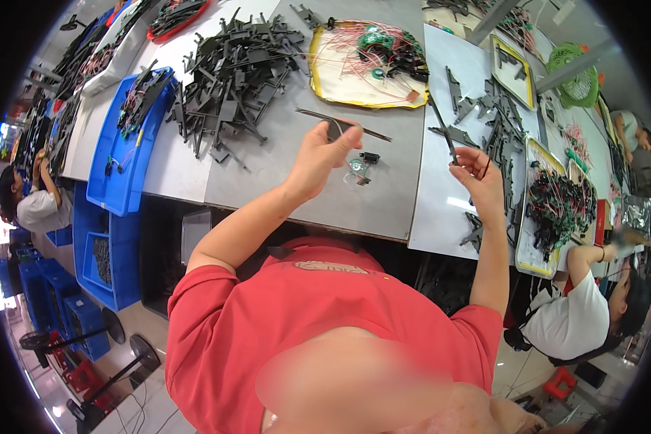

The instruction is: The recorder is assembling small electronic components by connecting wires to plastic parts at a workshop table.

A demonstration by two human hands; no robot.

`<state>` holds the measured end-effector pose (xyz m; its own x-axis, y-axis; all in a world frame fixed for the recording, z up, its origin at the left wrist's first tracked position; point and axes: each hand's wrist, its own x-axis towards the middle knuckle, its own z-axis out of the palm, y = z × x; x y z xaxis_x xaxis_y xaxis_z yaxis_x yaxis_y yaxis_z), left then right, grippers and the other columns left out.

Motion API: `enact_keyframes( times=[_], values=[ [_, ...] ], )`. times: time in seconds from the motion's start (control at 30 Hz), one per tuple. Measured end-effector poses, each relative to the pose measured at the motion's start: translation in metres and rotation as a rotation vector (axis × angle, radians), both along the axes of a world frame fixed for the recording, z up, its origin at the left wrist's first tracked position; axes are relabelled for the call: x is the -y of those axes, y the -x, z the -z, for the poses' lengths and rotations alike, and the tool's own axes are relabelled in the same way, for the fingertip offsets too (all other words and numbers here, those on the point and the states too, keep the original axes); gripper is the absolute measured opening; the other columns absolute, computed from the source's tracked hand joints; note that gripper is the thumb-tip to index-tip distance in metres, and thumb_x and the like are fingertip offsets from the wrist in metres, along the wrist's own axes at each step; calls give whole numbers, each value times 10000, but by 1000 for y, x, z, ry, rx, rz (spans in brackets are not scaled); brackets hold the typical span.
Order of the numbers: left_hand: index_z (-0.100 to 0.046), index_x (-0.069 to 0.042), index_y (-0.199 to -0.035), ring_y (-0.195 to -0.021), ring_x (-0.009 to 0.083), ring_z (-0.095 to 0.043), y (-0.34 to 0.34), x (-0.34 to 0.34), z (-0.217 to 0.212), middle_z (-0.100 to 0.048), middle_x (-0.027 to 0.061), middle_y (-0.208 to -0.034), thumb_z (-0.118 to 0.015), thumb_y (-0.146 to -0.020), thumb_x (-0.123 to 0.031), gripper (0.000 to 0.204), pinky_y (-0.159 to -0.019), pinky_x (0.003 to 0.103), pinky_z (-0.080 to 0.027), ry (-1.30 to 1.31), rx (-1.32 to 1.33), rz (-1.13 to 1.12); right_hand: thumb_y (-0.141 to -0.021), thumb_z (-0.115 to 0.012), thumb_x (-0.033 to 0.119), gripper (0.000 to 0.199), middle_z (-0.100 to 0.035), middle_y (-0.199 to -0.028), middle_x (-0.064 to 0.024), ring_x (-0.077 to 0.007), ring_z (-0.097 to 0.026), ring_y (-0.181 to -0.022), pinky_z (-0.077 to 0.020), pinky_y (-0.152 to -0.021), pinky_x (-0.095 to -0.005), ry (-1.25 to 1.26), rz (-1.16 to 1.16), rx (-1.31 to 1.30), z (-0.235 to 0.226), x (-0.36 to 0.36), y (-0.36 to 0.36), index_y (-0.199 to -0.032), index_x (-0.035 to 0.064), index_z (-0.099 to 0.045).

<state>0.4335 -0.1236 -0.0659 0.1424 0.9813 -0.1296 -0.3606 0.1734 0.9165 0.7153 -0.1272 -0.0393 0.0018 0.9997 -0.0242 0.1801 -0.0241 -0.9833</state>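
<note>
Here, both hands (left [324, 155], right [477, 173]) pinch slim black strips [343, 124].

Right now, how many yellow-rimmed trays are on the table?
3 in clear view: a yellow-rimmed tray of red wires ahead, another at far right, another by the right hand. More may be hidden.

Both hands [324, 155] [477, 173] hold thin black strips [441, 126] above the table [282, 173].

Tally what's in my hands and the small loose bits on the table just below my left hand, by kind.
Thin black strips, one in left hand, one in right hand: 2
Small black part on grey table: 1
Small clear-green part: 1
Total: 4
</note>
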Motion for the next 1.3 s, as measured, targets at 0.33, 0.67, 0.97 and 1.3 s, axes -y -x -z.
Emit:
enact_keyframes(
  times=[0.33, 0.67, 0.97, 1.3],
  values=[
    [-509, -5, -1046, -781, 79, -480, 4, 31, -10, -536, 14, -850, -545, -892, -347, 377, -669, 232, -419, -262, -37, 79, -625, -742, -34, 317, -605, -781, -52, -176, -557, -672, -444, -527, -265, -721, -54, 435, 2, 22, 90, -911, 80, -666],
    [-526, -11, -1045, -727, 71, -510, 17, 32, -4, -566, 20, -827, -532, -904, -303, 324, -620, 218, -442, -338, -7, 93, -638, -744, -21, 315, -596, -770, -41, -159, -545, -627, -438, -510, -252, -739, -45, 441, 0, 30, 111, -924, 90, -670],
    [-562, -16, -1099, -749, 62, -511, 16, 36, -7, -575, 10, -868, -536, -900, -309, 356, -639, 214, -447, -325, 78, 123, -629, -751, -31, 332, -575, -774, -34, -135, -518, -605, -408, -477, -240, -804, -26, 476, -1, 32, 117, -928, 93, -676],
    [-575, -10, -1096, -717, 59, -483, 15, 37, -3, -573, 8, -896, -539, -900, -289, 342, -629, 198, -405, -374, 119, 143, -630, -751, -38, 325, -555, -772, -25, -116, -491, -588, -384, -459, -231, -854, -4, 433, -1, 35, 116, -923, 84, -683]
  ],
)
